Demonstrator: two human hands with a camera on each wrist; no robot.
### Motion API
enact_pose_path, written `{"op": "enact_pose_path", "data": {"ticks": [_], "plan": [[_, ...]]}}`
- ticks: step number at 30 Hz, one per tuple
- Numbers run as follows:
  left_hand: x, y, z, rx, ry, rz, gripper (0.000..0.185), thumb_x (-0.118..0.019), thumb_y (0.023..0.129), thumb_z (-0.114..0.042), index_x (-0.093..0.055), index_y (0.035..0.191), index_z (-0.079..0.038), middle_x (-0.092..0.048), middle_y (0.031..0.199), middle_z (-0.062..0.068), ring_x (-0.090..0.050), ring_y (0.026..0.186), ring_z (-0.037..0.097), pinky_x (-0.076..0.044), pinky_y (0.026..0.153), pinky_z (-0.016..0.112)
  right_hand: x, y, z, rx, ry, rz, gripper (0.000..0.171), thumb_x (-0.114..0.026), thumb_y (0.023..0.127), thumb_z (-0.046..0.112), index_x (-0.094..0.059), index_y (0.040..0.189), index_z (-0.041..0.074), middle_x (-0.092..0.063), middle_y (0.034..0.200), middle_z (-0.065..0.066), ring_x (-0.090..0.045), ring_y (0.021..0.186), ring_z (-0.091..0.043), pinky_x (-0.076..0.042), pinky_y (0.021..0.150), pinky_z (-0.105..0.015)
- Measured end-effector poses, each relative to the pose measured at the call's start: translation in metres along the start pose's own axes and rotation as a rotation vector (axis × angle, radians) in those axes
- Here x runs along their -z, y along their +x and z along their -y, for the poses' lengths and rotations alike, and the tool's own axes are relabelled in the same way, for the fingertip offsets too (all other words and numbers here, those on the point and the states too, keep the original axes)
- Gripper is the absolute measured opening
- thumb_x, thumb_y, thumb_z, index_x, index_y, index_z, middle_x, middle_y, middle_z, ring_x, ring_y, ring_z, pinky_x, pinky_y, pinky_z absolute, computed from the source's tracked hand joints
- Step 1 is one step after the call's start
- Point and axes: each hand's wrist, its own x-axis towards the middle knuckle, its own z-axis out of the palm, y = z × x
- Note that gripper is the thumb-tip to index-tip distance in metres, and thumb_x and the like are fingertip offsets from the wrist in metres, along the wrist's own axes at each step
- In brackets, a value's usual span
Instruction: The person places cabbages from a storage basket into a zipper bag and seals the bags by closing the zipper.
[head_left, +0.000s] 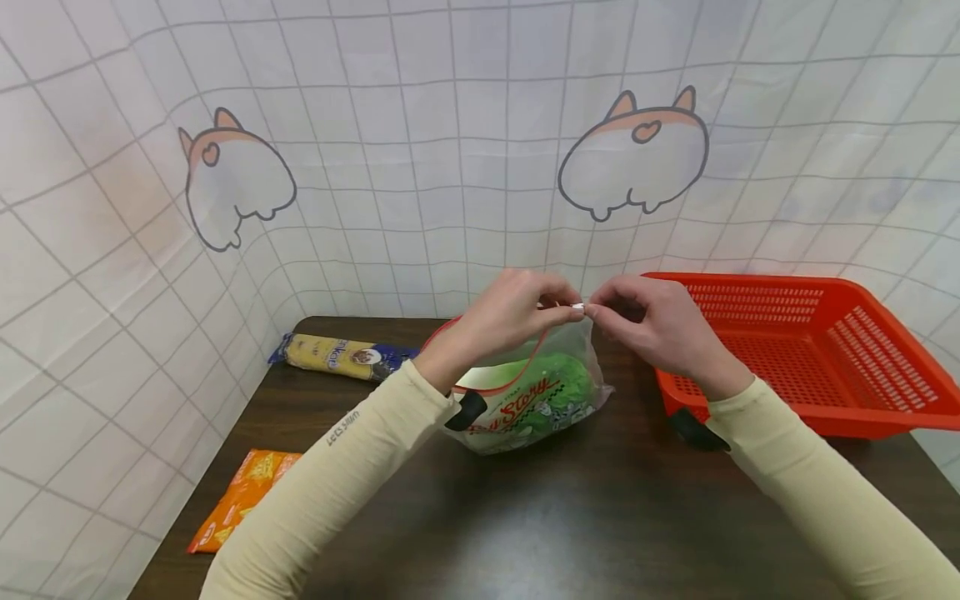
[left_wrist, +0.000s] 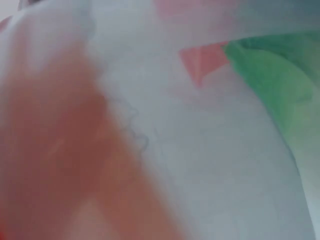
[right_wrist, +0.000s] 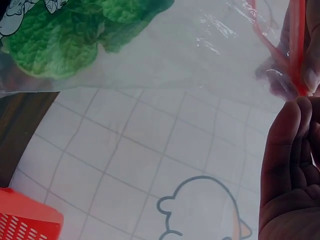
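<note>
Left hand (head_left: pixel 513 312) and right hand (head_left: pixel 648 321), fingers curled, pinching the top edge of the clear zip bag (head_left: pixel 536 400) just above middle of the head view, fingertips almost touching at the small white slider (head_left: pixel 578 307) on the red zip strip (head_left: pixel 525 367). Bag hanging from that grip, bottom resting on the dark desk (head_left: pixel 540 517) at centre frame, holding a green printed snack pack (head_left: pixel 551 392). From the right wrist view, red strip (right_wrist: pixel 295 45) running down into the pinch at the upper right, green pack (right_wrist: pixel 60 40) at upper left behind clear film. Left wrist view too blurred to read beyond red and green smears.

To do this step well, probably: keep one hand anchoring the strip end firmly, hold both lips of the mouth aligned, draw the slider straight along the track, keep film out of its path, let the desk carry the weight of the bag.

Farther off: orange packet (head_left: pixel 240 500) at lower left on the desk, pasta packet (head_left: pixel 337 356) at the back left edge, red basket (head_left: pixel 802 350) to the right, gridded cloth with cartoon animals (head_left: pixel 633 154) behind.
</note>
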Motion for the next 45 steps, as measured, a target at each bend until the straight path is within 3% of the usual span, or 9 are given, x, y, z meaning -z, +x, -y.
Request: {"op": "enact_pose_path", "data": {"ticks": [8, 13, 19, 28, 37, 45], "plan": [[0.000, 0.000, -0.001, 0.005, 0.003, -0.052, 0.011, -0.071, 0.091, -0.021, -0.075, 0.096, -0.012, -0.071, 0.087, -0.007, -0.062, 0.081, 0.001, -0.047, 0.075, 0.017, -0.004, 0.001, -0.001, 0.062, -0.011, -0.064, 0.006, -0.073, 0.088, 0.011, -0.070, 0.093, 0.011, -0.064, 0.086, 0.003, -0.056, 0.072, -0.008, -0.049, 0.063, -0.019], [0.000, -0.001, -0.004, 0.015, 0.050, -0.050, 0.010, -0.070, 0.092, -0.022, -0.075, 0.096, -0.014, -0.071, 0.088, -0.008, -0.061, 0.081, 0.001, -0.047, 0.076, 0.017, -0.004, 0.000, -0.002, 0.109, -0.017, -0.086, 0.010, -0.074, 0.086, 0.007, -0.070, 0.094, 0.012, -0.064, 0.094, 0.003, -0.060, 0.077, -0.008, -0.051, 0.069, -0.019], [-0.002, -0.002, -0.006, 0.007, 0.081, -0.034, 0.010, -0.069, 0.093, -0.023, -0.074, 0.095, -0.014, -0.070, 0.088, -0.007, -0.061, 0.081, 0.002, -0.047, 0.075, 0.018, -0.004, -0.003, -0.006, 0.117, -0.017, -0.075, 0.012, -0.075, 0.085, 0.005, -0.070, 0.094, 0.011, -0.066, 0.085, 0.004, -0.058, 0.073, -0.007, -0.049, 0.069, -0.015], [0.001, -0.005, -0.006, -0.011, 0.077, -0.016, 0.007, -0.070, 0.091, -0.018, -0.076, 0.092, -0.013, -0.071, 0.084, -0.005, -0.059, 0.074, 0.002, -0.046, 0.068, 0.018, -0.003, -0.005, -0.009, 0.148, 0.003, -0.024, 0.015, -0.072, 0.086, 0.002, -0.066, 0.097, 0.011, -0.063, 0.087, 0.004, -0.055, 0.072, -0.007, -0.048, 0.067, -0.017], [0.007, -0.014, 0.000, 0.036, 0.102, 0.019, 0.009, -0.068, 0.093, -0.019, -0.075, 0.094, -0.013, -0.071, 0.087, -0.005, -0.062, 0.079, 0.003, -0.047, 0.073, 0.020, 0.000, -0.010, -0.013, 0.104, -0.003, -0.030, 0.012, -0.070, 0.088, 0.004, -0.065, 0.097, 0.011, -0.063, 0.090, 0.004, -0.058, 0.082, -0.008, -0.048, 0.078, -0.016], [0.014, -0.029, 0.015, 0.059, 0.103, 0.010, 0.011, -0.068, 0.093, -0.018, -0.076, 0.096, -0.011, -0.072, 0.089, -0.003, -0.063, 0.078, 0.004, -0.050, 0.072, 0.021, 0.001, -0.014, -0.018, 0.078, 0.003, -0.043, 0.013, -0.069, 0.089, 0.004, -0.065, 0.097, 0.012, -0.063, 0.091, 0.004, -0.057, 0.082, -0.008, -0.046, 0.079, -0.014]]}}
